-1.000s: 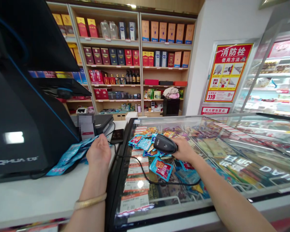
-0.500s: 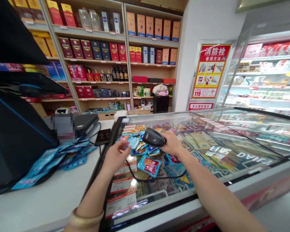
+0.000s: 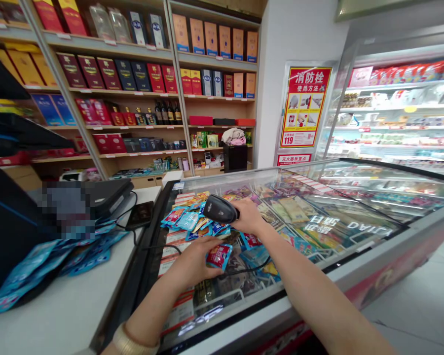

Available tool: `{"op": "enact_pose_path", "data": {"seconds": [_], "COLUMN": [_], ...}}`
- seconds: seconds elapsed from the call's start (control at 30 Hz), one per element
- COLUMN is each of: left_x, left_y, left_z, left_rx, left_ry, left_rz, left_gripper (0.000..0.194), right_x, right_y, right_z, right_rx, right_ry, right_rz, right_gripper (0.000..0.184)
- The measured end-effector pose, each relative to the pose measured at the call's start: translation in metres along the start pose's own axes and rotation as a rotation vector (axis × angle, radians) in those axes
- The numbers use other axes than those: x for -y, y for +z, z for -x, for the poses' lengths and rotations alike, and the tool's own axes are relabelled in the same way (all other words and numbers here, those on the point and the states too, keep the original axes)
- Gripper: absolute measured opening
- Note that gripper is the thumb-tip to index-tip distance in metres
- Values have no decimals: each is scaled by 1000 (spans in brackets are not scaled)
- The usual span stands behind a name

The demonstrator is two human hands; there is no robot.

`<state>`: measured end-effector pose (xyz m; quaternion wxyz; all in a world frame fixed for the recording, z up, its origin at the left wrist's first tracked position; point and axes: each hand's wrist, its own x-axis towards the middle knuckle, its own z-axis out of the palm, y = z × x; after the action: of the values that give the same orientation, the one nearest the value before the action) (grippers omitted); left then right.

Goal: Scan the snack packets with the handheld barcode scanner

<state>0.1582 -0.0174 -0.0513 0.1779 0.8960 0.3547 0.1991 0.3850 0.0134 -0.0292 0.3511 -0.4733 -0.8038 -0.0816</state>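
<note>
My right hand [image 3: 248, 217] holds a black corded barcode scanner [image 3: 219, 210] above a heap of small blue and red snack packets [image 3: 187, 220] lying on the glass lid of a chest freezer [image 3: 318, 222]. My left hand [image 3: 197, 260] grips one red and blue packet [image 3: 218, 255] just below the scanner, over the glass. The scanner's black cable [image 3: 251, 270] loops across the lid under my right forearm. A gold bangle [image 3: 128, 342] sits on my left wrist.
A white counter [image 3: 59, 310] at left carries a pile of blue packets [image 3: 40, 264], a black register screen [image 3: 7, 217], and a dark card reader [image 3: 139, 215]. Shelves of boxed bottles [image 3: 140, 79] fill the back wall. A refrigerated display [image 3: 395, 108] stands at right.
My left hand moved from the blue packets on the counter over to the freezer lid and took hold of the red and blue packet. The view has swung to the right.
</note>
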Motion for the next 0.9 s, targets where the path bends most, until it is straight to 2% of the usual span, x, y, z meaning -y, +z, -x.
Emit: {"op": "enact_pose_path", "data": {"seconds": [0.13, 0.27, 0.37, 0.57, 0.67, 0.73, 0.8, 0.9], "left_x": [-1, -2, -4, -1, 6, 12, 16, 22], "left_y": [2, 2, 1, -6, -12, -17, -21, -24], "left_z": [1, 2, 2, 0, 0, 0, -1, -3], "left_rx": [38, -11, -40, -130, -245, -384, -527, -705], "left_ry": [11, 47, 44, -42, -183, -267, -322, -404], "left_rz": [11, 8, -14, -7, 2, 81, 243, 619], "left_gripper": [63, 50, 49, 35, 35, 35, 34, 33], "right_x": [1, 2, 2, -1, -2, -3, -2, -2], "right_y": [-1, -2, -1, 1, 1, 0, -1, -1], "right_z": [0, 0, 0, 1, 1, 1, 1, 1], "right_rx": [21, 24, 21, -11, -41, -71, -97, -100], "right_ry": [8, 11, 14, 46, 78, 87, 82, 67], "right_rz": [0, 12, 15, 20, 25, 14, -5, -20], "right_gripper": [26, 26, 29, 30, 29, 33, 36, 32]}}
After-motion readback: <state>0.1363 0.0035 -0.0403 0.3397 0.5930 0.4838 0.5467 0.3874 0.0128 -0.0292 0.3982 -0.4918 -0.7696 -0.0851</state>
